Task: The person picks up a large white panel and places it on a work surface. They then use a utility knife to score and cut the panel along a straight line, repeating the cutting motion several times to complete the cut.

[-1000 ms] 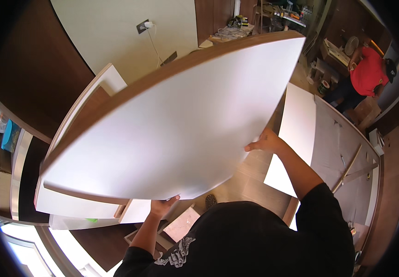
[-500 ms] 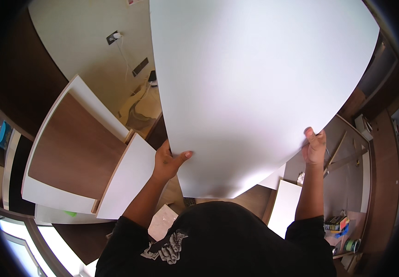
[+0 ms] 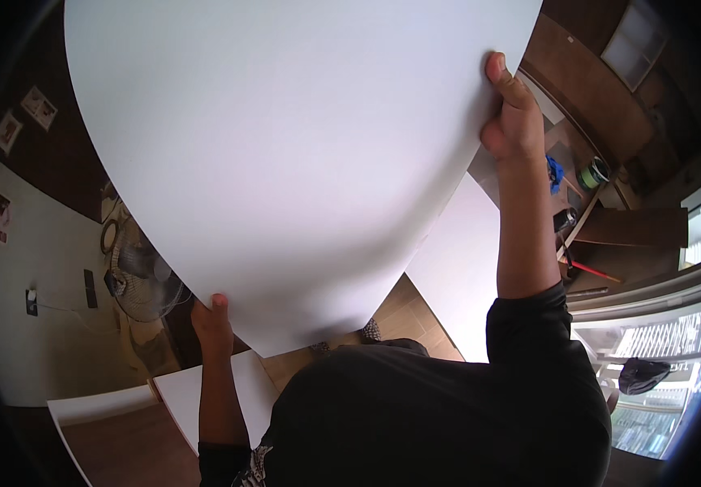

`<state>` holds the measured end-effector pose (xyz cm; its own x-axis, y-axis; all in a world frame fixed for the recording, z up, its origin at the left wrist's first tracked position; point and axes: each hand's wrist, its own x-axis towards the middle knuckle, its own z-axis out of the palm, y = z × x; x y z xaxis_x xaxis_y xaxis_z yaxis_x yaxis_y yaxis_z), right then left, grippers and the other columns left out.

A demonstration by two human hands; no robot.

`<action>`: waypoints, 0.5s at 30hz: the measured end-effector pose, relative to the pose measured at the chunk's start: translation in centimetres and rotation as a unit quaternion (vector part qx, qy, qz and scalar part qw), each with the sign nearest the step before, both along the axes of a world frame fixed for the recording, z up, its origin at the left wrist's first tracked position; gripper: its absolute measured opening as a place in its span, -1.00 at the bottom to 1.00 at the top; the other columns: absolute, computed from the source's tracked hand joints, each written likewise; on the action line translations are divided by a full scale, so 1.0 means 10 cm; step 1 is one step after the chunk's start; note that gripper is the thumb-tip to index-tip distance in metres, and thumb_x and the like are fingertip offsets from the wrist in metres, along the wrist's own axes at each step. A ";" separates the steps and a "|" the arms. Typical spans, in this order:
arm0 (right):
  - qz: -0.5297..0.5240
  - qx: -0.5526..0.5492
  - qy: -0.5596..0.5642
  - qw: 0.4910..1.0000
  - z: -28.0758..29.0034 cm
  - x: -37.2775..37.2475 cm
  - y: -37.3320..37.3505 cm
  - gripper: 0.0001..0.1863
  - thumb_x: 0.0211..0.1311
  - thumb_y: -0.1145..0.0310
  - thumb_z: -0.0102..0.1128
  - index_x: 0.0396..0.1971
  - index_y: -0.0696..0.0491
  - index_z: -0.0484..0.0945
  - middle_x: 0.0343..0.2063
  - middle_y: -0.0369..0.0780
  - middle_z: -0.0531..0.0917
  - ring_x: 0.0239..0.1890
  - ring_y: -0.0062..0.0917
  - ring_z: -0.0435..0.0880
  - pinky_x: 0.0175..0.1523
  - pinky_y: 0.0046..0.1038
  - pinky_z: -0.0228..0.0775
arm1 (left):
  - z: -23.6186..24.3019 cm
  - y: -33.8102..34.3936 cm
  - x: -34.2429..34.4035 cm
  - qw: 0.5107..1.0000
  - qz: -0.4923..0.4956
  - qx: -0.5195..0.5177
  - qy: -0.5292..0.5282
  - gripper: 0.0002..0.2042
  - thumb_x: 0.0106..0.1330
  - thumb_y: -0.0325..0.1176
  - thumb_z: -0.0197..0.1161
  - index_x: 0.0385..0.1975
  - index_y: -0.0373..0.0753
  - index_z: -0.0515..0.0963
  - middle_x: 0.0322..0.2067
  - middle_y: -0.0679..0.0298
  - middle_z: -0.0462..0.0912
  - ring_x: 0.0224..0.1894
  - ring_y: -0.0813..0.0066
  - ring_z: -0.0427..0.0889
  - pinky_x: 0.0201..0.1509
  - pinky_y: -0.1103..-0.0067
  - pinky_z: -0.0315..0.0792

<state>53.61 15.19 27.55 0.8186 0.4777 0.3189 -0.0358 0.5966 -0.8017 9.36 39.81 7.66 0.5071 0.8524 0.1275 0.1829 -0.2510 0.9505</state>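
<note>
Nearest the camera, the person's black short-sleeved shirt (image 3: pixel 440 422) is filling the lower middle of the view, and both bare forearms are rising out of it. The left hand (image 3: pixel 212 323) is sitting low, its fingers closing around the bottom left edge of the large flat white board (image 3: pixel 285 138), thumb showing on the near face. The right hand (image 3: pixel 511 114) is reaching much higher, gripping the board's right edge with the thumb lying along the rim and the other fingers going out of sight behind it.

The board is standing directly in front of and above the hands, tilting so that its lower corner is pointing down towards the chest, between the two arms. Its long axis is running upward and away from the person, out past the top of the view. The left hand is the nearer one to that low corner; the right is steadying the far side. Its face is looking smooth, matt and plain white, with no visible marks.

Beyond it, more white panels (image 3: pixel 460 268) are lying on the wooden floor (image 3: pixel 403 304), and a standing fan (image 3: pixel 141 276) is showing by the pale wall at left.
</note>
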 end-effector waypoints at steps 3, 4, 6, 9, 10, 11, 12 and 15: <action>-0.092 -0.019 0.017 0.995 -0.10 0.05 -0.23 -0.55 0.35 0.16 0.41 0.05 0.17 0.58 -0.14 -0.23 0.73 -0.09 -0.50 0.69 0.05 -0.43 0.55 | -0.25 0.27 0.57 0.999 -0.012 0.017 0.028 -0.23 0.35 0.32 0.26 0.03 -0.45 0.55 -0.10 0.23 0.68 -0.03 0.44 0.60 0.13 0.48 0.44; -0.118 -0.028 0.031 0.992 -0.18 0.07 -0.34 -0.56 0.35 0.16 0.41 0.04 0.17 0.58 -0.15 -0.24 0.73 -0.09 -0.50 0.69 0.05 -0.42 0.56 | -0.28 0.35 0.70 0.999 -0.043 0.023 0.000 -0.27 0.36 0.29 0.28 0.02 -0.44 0.55 -0.12 0.25 0.67 -0.05 0.47 0.59 0.12 0.49 0.44; -0.171 -0.040 0.051 0.983 -0.20 0.04 -0.60 -0.56 0.36 0.17 0.41 0.04 0.17 0.58 -0.14 -0.23 0.72 -0.09 -0.49 0.70 0.05 -0.41 0.56 | -0.35 0.39 0.98 0.993 -0.100 0.016 -0.066 -0.34 0.39 0.22 0.30 0.01 -0.42 0.57 -0.16 0.29 0.67 -0.09 0.51 0.58 0.10 0.52 0.44; -0.228 -0.019 0.040 0.973 -0.16 0.17 -1.09 -0.53 0.37 0.20 0.39 0.12 0.19 0.54 -0.03 -0.17 0.69 0.01 -0.39 0.68 0.14 -0.28 0.56 | -0.14 0.52 1.37 0.981 -0.174 -0.013 -0.089 -0.44 0.43 0.10 0.33 0.00 -0.39 0.57 -0.14 0.32 0.65 -0.11 0.57 0.56 0.08 0.56 0.42; -0.231 -0.018 0.044 0.972 -0.09 0.13 -1.18 -0.52 0.39 0.19 0.37 0.15 0.19 0.53 -0.01 -0.15 0.68 0.03 -0.37 0.67 0.16 -0.24 0.55 | 0.01 0.58 1.50 0.978 -0.182 -0.016 -0.097 -0.48 0.43 0.07 0.33 -0.02 -0.37 0.58 -0.14 0.34 0.64 -0.10 0.59 0.55 0.09 0.57 0.41; -0.237 -0.019 0.043 0.970 0.10 0.05 -1.29 -0.50 0.41 0.18 0.35 0.17 0.19 0.52 0.01 -0.14 0.68 0.05 -0.34 0.67 0.18 -0.21 0.54 | 0.15 0.61 1.70 0.975 -0.193 -0.023 -0.110 -0.51 0.44 0.05 0.34 -0.04 -0.36 0.58 -0.14 0.36 0.63 -0.10 0.60 0.53 0.09 0.59 0.40; -0.243 -0.018 0.042 0.969 0.24 -0.01 -1.42 -0.49 0.42 0.18 0.33 0.20 0.19 0.50 0.02 -0.13 0.67 0.08 -0.32 0.66 0.20 -0.18 0.54 | 0.41 0.56 1.89 0.970 -0.206 -0.028 -0.129 -0.52 0.44 0.03 0.34 -0.04 -0.35 0.59 -0.14 0.37 0.63 -0.09 0.60 0.52 0.11 0.59 0.39; -0.055 0.067 0.020 0.996 -0.14 -0.25 -1.94 -0.44 0.52 0.03 0.16 0.24 0.19 0.47 0.09 -0.11 0.63 0.15 -0.25 0.61 0.26 -0.17 0.48 | 0.85 0.52 2.30 0.948 -0.282 -0.050 -0.141 -0.52 0.41 0.03 0.38 -0.03 -0.34 0.62 -0.11 0.36 0.64 -0.06 0.61 0.51 0.14 0.59 0.38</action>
<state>51.09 -4.25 26.10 0.8770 0.3396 0.3400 0.0052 0.7008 -0.7134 32.38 45.04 16.21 0.8435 0.4703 0.2595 -0.2189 -0.1402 0.9656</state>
